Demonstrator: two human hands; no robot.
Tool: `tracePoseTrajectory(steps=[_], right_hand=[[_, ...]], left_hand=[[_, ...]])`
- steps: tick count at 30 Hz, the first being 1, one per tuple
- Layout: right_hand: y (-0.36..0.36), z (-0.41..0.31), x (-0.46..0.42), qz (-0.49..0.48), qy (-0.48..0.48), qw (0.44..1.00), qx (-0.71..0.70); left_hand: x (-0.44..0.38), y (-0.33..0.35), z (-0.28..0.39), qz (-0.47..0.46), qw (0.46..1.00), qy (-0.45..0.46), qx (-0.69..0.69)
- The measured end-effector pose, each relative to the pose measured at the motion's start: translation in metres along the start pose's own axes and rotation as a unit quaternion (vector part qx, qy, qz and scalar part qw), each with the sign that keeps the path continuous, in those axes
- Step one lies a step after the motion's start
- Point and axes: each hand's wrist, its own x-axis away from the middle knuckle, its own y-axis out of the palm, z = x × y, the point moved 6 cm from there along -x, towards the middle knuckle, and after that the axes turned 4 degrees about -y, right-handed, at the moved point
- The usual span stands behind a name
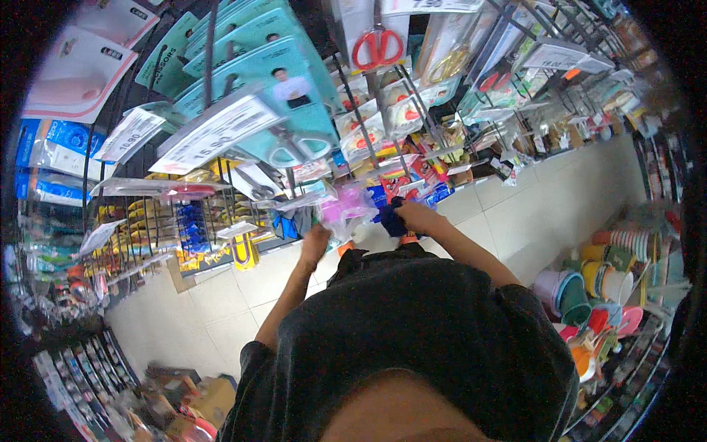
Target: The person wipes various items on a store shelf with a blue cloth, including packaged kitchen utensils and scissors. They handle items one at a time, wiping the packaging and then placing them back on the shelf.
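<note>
My left hand point(316, 244) is closed at the edge of a clear plastic bag point(362, 212) and appears to grip it. Something pink point(343, 204) shows through the film. Over to the right, my right hand point(422, 217) holds a crumpled dark navy cloth-like item point(393, 219). Both hands are low in front of a shop rack. Red and blue packets point(406, 179) hang just beyond my right hand. A blue and grey item point(288, 224) is close to my left hand. Blur hides the exact finger contact on both sides.
Carded scissors point(298, 149) and red-handled scissors point(378, 48) hang on metal hooks with price tags point(218, 132) jutting out. A tiled floor point(226, 301) runs below. Plastic buckets point(560, 295) stand at the right, cardboard boxes point(212, 400) at lower left.
</note>
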Motion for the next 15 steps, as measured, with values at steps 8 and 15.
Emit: tracePoseTrajectory(steps=[8, 15], right_hand=[[-0.096, -0.086, 0.055, -0.116, -0.177, 0.975, -0.064], [-0.206, -0.098, 0.104, 0.018, -0.135, 0.972, -0.191]], left_hand=[[0.043, 0.067, 0.205, -0.077, 0.977, 0.179, 0.083], [0.059, 0.0, 0.263, -0.019, 0.919, 0.046, 0.391]])
